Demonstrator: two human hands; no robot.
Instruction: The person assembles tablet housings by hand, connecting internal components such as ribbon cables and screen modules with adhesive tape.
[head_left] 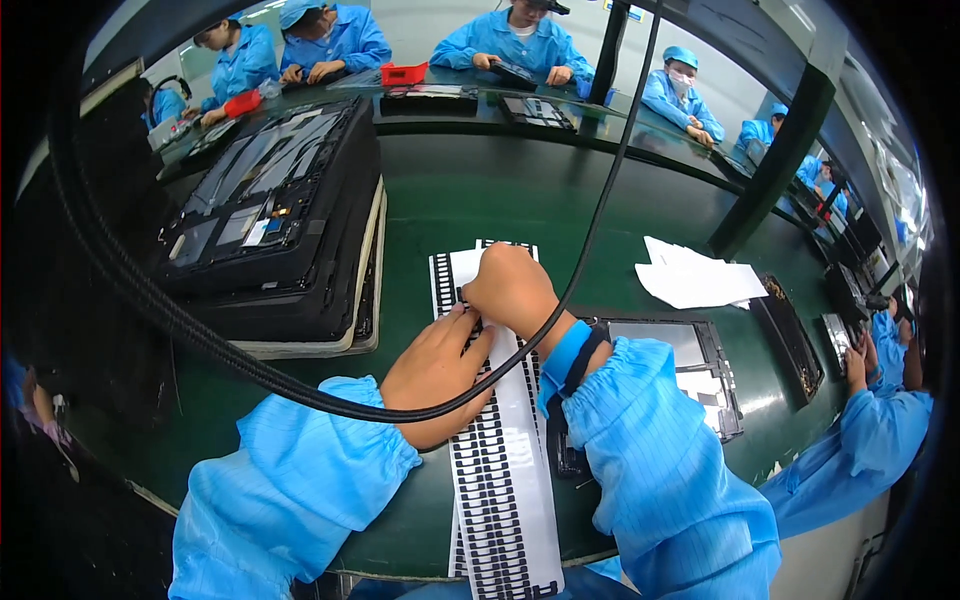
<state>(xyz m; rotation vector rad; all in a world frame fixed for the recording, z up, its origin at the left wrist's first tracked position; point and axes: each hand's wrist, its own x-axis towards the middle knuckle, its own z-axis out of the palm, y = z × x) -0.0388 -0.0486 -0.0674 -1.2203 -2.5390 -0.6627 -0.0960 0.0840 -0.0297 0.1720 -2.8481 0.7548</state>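
White backing strips with rows of small black die-cut pieces [525, 460] lie overlapped on the dark green worktop [450, 190], lengthwise under both hands, lower ends reaching its near edge. From my remote seat: left hand [435, 372] laid palm down across the strips, fingers stretched towards the right; right hand [510, 285] curled above it, fingertips bent down and hidden. Cannot tell whether either one pinches a piece. I judge the step to be working a black piece loose from its backing. To do it well, I'd let the left hand pin the strip flat close to the piece, lift one edge with a fingertip, and peel low and slowly so it neither creases nor folds onto its own glue, if it is glued. I'd also mind the black braided cable [370, 408] crossing the view in front of the wrists. Look of the strips: long, narrow, glossy white along the right side, black pieces in close, ladder-like rows to the left; a second strip shows beneath, slightly askew. Rows under the palms not visible.
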